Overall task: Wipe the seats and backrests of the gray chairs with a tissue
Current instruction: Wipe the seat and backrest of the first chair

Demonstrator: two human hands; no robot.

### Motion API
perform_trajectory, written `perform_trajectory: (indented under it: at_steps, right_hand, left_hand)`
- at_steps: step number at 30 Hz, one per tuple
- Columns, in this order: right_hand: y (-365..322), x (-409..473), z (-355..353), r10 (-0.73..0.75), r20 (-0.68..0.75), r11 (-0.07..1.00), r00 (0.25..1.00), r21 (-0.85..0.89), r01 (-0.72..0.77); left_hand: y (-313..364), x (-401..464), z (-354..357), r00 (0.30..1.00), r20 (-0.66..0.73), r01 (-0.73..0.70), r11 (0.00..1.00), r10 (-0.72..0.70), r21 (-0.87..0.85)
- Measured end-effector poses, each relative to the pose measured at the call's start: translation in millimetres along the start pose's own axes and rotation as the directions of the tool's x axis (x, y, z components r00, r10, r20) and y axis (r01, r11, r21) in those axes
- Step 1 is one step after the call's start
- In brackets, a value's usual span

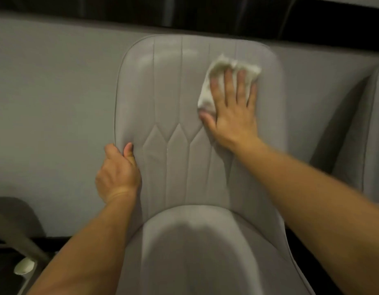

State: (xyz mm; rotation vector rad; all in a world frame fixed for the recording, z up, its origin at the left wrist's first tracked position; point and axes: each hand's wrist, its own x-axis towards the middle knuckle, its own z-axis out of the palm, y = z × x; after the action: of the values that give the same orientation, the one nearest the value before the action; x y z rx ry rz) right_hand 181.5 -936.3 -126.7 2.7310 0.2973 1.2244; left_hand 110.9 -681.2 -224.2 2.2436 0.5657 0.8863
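Note:
A gray padded chair fills the middle of the view, its stitched backrest [175,86] upright and its rounded seat [197,248] below. My right hand [233,111] lies flat on the upper right of the backrest, fingers spread, pressing a crumpled white tissue [210,90] against it. The tissue sticks out above and left of the fingers. My left hand [117,173] grips the backrest's left edge at mid height, thumb on the front face.
A second gray chair [367,145] stands at the right edge. A gray wall [52,103] runs behind, with a dark band above. At the lower left are a dark curved chair part [16,220] and a small white object [25,266].

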Motion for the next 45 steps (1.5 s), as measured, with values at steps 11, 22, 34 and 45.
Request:
perform_trajectory:
  at_steps: [11,22,34,45]
  right_hand:
    - [8.1,-160.8,57.1,-0.204,0.238,0.956,0.949,-0.16,0.246]
    - [52.9,-25.9,-14.9,-0.099,0.126,0.964,0.987,-0.234,0.127]
    - [62.8,-187.9,22.4,-0.17,0.325,0.943,0.93,-0.222,0.25]
    - [70.0,17.1,-36.3,-0.021,0.136,0.991,0.99,-0.127,0.038]
  left_hand:
    - [0.9,0.2,-2.4,1.0,0.018,0.017,1.0,-0.017,0.01]
    - [0.1,-0.4,-1.4,1.0,0.007,0.005,1.0,-0.005,0.02]
    - [0.6,-1.4,-4.0,1.0,0.016,0.004,1.0,-0.004,-0.012]
    - [-0.3,0.6,0.2,1.0,-0.017,0.004,1.0,-0.004,0.01]
